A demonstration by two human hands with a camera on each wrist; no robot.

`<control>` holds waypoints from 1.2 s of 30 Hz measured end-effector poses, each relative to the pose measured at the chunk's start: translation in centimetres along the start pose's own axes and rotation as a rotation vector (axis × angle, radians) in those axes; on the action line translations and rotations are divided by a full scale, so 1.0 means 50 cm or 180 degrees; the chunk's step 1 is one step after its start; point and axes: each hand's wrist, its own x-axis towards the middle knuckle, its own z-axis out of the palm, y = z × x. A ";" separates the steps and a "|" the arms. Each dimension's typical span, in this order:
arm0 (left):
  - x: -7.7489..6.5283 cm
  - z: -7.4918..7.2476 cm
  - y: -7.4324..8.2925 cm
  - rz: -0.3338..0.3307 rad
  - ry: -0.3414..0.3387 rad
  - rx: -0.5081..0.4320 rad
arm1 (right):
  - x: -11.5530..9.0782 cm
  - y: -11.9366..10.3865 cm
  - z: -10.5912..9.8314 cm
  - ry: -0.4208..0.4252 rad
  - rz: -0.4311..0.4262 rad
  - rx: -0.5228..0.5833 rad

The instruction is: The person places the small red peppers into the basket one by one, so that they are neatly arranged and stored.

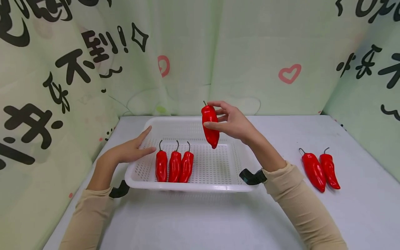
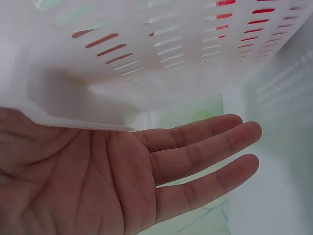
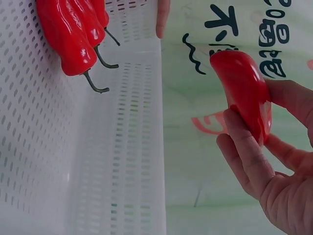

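Observation:
My right hand (image 1: 234,122) pinches a red pepper (image 1: 209,121) between thumb and fingers, stem up, above the back of a white plastic basket (image 1: 200,188). The right wrist view shows the same pepper (image 3: 244,93) away from the basket wall, its lower end towards the camera. Three more red peppers (image 1: 174,167) lie side by side in the left part of the basket, stems pointing away from me. My left hand (image 1: 131,150) rests at the basket's left rim with straight fingers. Seen from the left wrist, the palm (image 2: 73,181) lies against the rim.
Two red peppers (image 1: 313,172) lie close together on the white table (image 1: 200,222), to the right of the basket. A pale green curtain (image 1: 250,52) with black lettering and pink hearts hangs behind the table and along both sides. Beige sleeves (image 1: 306,205) cover both forearms.

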 end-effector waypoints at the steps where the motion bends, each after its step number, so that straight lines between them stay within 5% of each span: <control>1: 0.000 0.000 -0.001 -0.0017 0.0013 0.0006 | 0.002 0.000 0.003 -0.0028 0.0022 0.0016; 27: 0.006 0.007 0.000 -0.0097 0.0117 0.0111 | 0.045 0.035 0.099 -0.0820 0.0713 -0.0231; 36: 0.009 0.007 -0.007 -0.0108 0.0110 0.0142 | 0.057 0.052 0.114 -0.1246 0.1269 0.0162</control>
